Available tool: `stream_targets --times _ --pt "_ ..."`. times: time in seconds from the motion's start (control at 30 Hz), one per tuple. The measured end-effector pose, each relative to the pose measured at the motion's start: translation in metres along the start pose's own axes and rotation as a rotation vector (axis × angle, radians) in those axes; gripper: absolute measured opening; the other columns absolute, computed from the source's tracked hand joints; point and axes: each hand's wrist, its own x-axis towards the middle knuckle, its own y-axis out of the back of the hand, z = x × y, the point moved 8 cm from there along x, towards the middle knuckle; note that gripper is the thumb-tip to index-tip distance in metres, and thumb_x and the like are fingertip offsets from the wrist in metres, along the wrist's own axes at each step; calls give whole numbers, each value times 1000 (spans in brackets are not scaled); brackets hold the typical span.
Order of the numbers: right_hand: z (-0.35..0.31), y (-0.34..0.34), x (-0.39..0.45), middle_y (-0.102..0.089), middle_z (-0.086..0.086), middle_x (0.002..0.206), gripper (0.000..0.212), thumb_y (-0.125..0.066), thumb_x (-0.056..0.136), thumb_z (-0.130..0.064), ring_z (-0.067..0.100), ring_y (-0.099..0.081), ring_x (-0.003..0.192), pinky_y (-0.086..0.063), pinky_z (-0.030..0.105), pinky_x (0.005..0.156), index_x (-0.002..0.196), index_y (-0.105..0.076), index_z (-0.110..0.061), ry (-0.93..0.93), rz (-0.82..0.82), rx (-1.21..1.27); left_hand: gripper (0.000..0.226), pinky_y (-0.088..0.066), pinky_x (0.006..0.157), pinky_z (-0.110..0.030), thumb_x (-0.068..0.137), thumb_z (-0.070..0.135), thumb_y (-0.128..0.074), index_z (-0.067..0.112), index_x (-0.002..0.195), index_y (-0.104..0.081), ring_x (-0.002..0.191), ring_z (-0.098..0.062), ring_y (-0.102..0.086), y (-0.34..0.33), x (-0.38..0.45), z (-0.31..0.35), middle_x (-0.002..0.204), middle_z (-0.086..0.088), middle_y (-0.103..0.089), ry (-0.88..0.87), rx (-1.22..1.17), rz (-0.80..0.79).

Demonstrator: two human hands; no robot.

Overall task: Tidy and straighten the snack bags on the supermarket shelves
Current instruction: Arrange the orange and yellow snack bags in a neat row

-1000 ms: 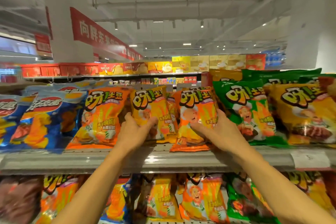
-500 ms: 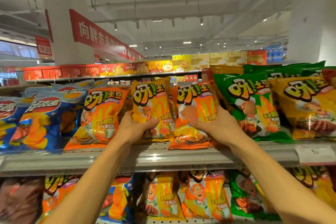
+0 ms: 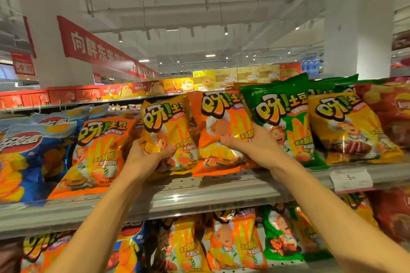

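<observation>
Snack bags stand in a row on the upper shelf (image 3: pixel 177 195). My left hand (image 3: pixel 144 157) grips the lower left part of a yellow bag (image 3: pixel 166 126), which is raised and tilted. My right hand (image 3: pixel 255 148) holds the right side of an orange bag (image 3: pixel 221 126) beside it, fingers curled round its edge. Left of them another orange bag (image 3: pixel 99 153) leans back on the shelf. A green bag (image 3: pixel 286 117) and a yellow bag (image 3: pixel 348 126) stand to the right.
Blue chip bags (image 3: pixel 24 162) fill the shelf's far left and a red bag (image 3: pixel 390 113) the far right. A price tag (image 3: pixel 350 179) hangs on the shelf edge. The lower shelf holds more bags (image 3: pixel 233 246). Boxes line a far shelf (image 3: pixel 66 95).
Both hands have lifted their bags upward, and both bags now stand higher and more upright. The view has tilted up and come closer to the shelf.
</observation>
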Motion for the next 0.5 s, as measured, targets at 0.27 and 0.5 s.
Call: stream_targets --times 0.27,0.5 --pt "3 -7 -14 -75 -22 108 47 -83 74 -55 -5 -69 98 -52 15 78 116 -68 -40 -11 -140 81 40 -36 38 -1 81 21 -80 34 77 -43 46 23 -51 -1 -7 4 45 33 -55 -39 41 15" --pt "-23 46 -38 -77 -19 97 43 -82 70 -46 -3 -72 89 -51 7 66 109 -69 -31 126 136 140 46 -50 49 -12 81 26 -82 12 108 -47 55 3 -67 -43 -7 4 68 7 -72 6 53 -48"
